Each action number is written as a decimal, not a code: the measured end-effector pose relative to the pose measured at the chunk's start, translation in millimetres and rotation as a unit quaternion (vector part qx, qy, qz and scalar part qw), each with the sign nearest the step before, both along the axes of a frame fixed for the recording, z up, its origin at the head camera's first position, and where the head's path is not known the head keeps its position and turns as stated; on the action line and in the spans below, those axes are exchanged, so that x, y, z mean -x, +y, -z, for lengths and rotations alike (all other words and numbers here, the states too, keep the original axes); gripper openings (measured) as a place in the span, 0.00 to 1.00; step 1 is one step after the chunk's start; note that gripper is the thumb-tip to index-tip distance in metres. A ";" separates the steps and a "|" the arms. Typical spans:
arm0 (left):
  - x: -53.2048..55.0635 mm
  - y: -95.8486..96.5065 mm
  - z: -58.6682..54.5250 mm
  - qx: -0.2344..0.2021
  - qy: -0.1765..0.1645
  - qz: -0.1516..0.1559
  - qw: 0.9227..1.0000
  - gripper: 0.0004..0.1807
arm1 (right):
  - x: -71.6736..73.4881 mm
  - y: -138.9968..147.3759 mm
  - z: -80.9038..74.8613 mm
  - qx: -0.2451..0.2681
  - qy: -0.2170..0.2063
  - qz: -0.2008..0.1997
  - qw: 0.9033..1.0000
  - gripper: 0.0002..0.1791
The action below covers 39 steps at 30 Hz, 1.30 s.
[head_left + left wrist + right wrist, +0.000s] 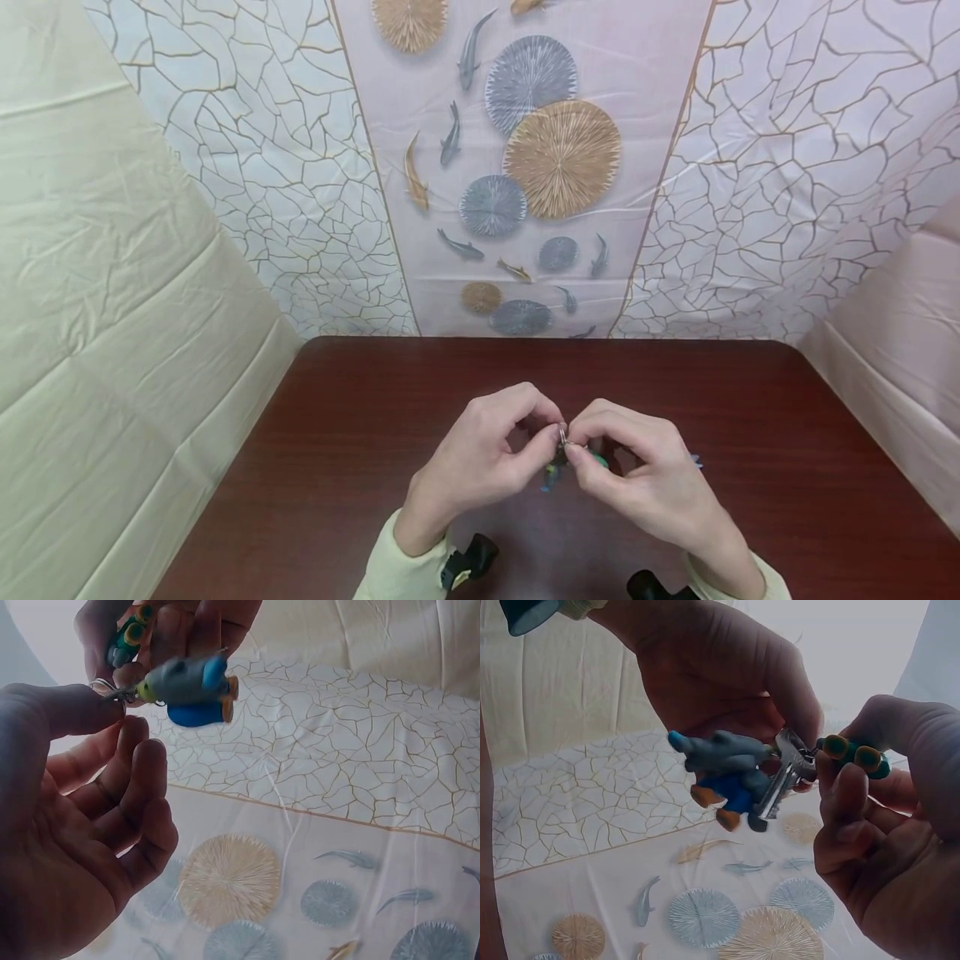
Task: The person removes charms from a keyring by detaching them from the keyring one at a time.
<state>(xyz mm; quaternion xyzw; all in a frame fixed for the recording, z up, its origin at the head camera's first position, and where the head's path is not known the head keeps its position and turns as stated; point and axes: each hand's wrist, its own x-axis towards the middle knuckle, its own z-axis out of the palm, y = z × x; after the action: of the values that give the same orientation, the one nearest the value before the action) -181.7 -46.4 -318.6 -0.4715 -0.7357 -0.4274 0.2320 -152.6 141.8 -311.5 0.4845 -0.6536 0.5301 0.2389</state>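
Observation:
My left hand (483,450) pinches a metal key ring (101,684) between thumb and forefinger. From that ring hang a silver key (780,776) and a small grey-and-blue figure charm (724,754) with orange-brown feet. Close against it, fingertips almost meeting, my right hand (652,475) pinches a green figure charm (859,757) by its small metal fitting. The charm's orange-brown feet show in the right wrist view. Whether its fitting is threaded on the ring cannot be made out, as fingertips cover part of the joint.
Below the hands lies a dark red-brown table (337,433). Something small and blue (697,460) shows just past the right hand. A patterned cloth (525,250) hangs behind the table, with pale fabric (135,333) on the left and more at the right.

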 end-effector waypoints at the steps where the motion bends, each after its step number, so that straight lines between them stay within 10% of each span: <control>1: 0.4 0.0 0.1 -0.003 0.004 0.004 1.000 0.07 | 0.1 -0.1 -0.1 -0.001 0.000 0.001 1.000 0.16; 11: 1.9 -0.9 -1.2 -0.003 0.099 -0.042 0.994 0.07 | 0.5 1.8 1.1 -0.004 -0.003 0.015 1.000 0.17; 23: 1.2 1.2 0.8 0.003 0.038 -0.040 0.998 0.07 | -0.1 -0.1 1.2 0.000 -0.005 0.011 1.000 0.17; 33: 4.8 -1.0 -2.6 0.004 0.118 -0.047 0.992 0.05 | 0.3 0.6 -0.6 -0.008 0.009 0.038 0.999 0.15; 39: 1.0 -1.4 -1.3 -0.002 0.109 -0.074 0.991 0.06 | -1.0 0.4 -0.3 -0.006 0.001 0.033 0.999 0.15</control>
<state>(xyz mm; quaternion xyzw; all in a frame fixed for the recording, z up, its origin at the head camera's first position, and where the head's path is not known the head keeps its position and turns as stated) -182.7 -47.8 -317.3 -0.4593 -0.7379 -0.3562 0.3430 -151.7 142.3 -311.1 0.4646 -0.6724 0.5175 0.2535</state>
